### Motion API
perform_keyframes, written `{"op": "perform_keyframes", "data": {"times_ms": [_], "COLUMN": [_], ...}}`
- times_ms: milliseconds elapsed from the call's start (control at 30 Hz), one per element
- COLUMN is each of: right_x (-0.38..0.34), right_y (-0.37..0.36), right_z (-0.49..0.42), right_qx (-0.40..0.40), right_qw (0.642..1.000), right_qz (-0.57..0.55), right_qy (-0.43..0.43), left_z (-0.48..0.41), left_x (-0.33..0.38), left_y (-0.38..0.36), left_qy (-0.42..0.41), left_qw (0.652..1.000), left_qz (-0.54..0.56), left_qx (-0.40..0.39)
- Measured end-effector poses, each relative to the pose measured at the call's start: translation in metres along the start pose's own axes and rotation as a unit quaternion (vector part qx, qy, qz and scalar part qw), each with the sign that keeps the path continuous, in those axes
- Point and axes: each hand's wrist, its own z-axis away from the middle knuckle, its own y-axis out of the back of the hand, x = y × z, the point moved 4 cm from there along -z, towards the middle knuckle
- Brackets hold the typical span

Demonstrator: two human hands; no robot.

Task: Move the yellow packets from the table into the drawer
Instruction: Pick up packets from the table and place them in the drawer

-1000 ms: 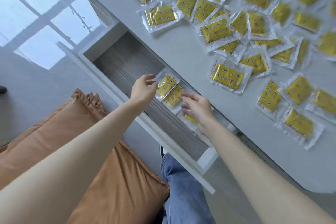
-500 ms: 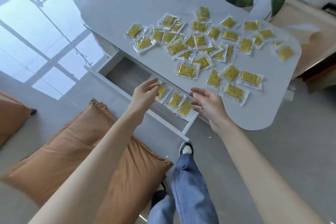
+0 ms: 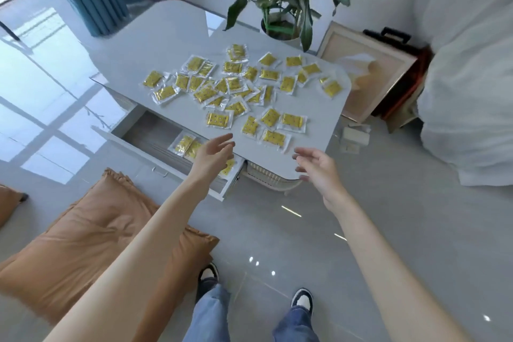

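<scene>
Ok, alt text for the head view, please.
Both hands, left hand and right hand, reach open and empty toward a white table strewn with yellow packets; a few packets already lie in the open drawer below.

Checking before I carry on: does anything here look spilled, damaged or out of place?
Nothing looks damaged. The yellow packets lie scattered and overlapping on the table; a few sit in the open drawer.

A pale grey tabletop (image 3: 172, 36) carries dozens of scattered yellow packets (image 3: 218, 119), the nearest lying just beyond the left fingers (image 3: 226, 139) and right fingers (image 3: 301, 151).
</scene>
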Motion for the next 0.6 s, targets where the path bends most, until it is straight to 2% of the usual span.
{"op": "perform_keyframes", "data": {"times_ms": [200,333,600], "right_x": [-0.005,-0.014,-0.035], "right_y": [0.112,0.175,0.252], "right_z": [0.005,-0.005,-0.057], "right_qx": [0.005,0.001,0.010], "right_qw": [1.000,0.999,0.997], "right_qz": [-0.003,0.032,0.066], "right_qy": [0.012,0.026,0.034], "left_z": [0.023,0.028,-0.009], "left_x": [0.036,0.055,0.084], "left_y": [-0.092,-0.150,-0.227], "left_qy": [-0.012,-0.012,-0.007], "left_qw": [1.000,1.000,1.000], "left_qz": [-0.005,0.004,-0.006], "left_qx": [0.009,0.010,-0.006]}}
